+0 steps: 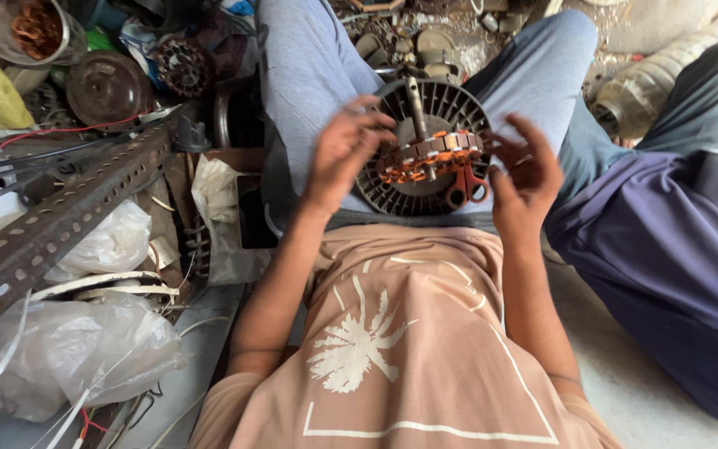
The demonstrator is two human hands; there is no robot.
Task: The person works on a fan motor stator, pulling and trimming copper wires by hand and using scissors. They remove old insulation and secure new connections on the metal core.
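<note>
A round motor stator [430, 155] with copper windings and a central steel shaft sits in a dark ribbed round housing [450, 106] resting in my lap. My left hand [341, 152] is against the stator's left edge, fingers curled toward the windings. On the other side, my right hand [527, 179] holds the stator's rim with fingers spread. A pair of orange-handled scissors [468, 185] lies on the housing just below the stator, between my hands.
A perforated rusty angle bar [60, 218] runs along the left, with plastic bags [76, 353] and wires below it. Motor parts and a metal bowl of copper wire [33, 30] lie at upper left. Another person's legs [666, 241] sit at right.
</note>
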